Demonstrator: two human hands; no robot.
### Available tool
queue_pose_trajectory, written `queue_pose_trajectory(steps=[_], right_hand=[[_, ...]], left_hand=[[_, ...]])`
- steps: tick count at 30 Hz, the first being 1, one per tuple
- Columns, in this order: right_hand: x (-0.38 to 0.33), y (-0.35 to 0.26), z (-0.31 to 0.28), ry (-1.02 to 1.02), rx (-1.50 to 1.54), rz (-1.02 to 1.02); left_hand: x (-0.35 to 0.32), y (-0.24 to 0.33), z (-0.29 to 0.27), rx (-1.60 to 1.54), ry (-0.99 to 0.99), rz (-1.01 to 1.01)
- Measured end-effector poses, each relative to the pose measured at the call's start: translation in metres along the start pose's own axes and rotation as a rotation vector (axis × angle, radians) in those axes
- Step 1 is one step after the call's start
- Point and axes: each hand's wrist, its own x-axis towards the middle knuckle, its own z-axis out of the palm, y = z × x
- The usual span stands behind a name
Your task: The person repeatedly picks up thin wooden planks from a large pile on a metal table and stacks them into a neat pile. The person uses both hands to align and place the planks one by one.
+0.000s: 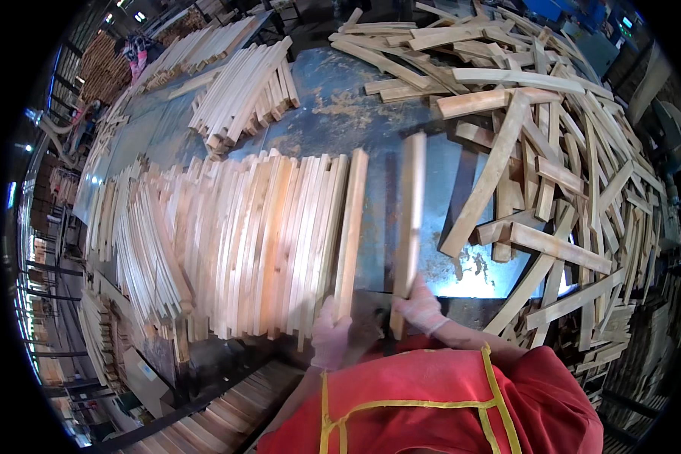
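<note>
Dim workshop, timber stacked in its depths, and a broad blue-grey metal table [333, 87] with a scuffed, worn top. Landmark for these notes: the long row of pale, straight wooden slats [257, 242] laid side by side on it.

From where I stand, the person wears a red garment with yellow trim [416, 412] and pale gloves, and faces the near side of the row. Left hand [330, 337]: at the near end of a tan, square-edged wooden slat [352, 227] lying at the right-hand edge of the row. Its fingers touch that end; whether they close right round it I cannot tell. Right hand [422, 306]: fingers clamped on the lower part of a separate light wooden slat [410, 212], blurred along its length. This one is well off the row's right edge — bare tabletop shows between.

Farther right of the row: a tangled heap of loose wooden slats [537, 151], crossing at all angles. Beyond the row, on its far side: a smaller bundle of pale wooden slats [242, 91], roughly parallel. Past the row's far left corner, another person in a pink patterned top [138, 57] — too small for detail. Below the row's near edge, lower than the tabletop: a layer of brownish wooden boards [212, 412].
</note>
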Motion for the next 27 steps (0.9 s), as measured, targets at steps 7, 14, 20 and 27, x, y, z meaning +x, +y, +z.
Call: queue_pose_trajectory(steps=[7,14,20,27], right_hand=[[0.059,-0.076,0.059,-0.551,-0.417,-0.3],[0.002,-0.033,-0.129,-0.044,0.003,-0.233],[-0.082,0.204,-0.312,1.404,0.348,-0.115],[-0.097,0.331,-0.345,1.293,1.039,0.531]], left_hand=[[0.022,0.044,-0.024,0.403,0.025,0.271],[0.045,0.08,0.015,0.325,-0.165,0.349],[0.093,0.138,0.104,0.171,-0.415,0.329],[0.151,0.238,0.234,0.037,-0.635,0.16]])
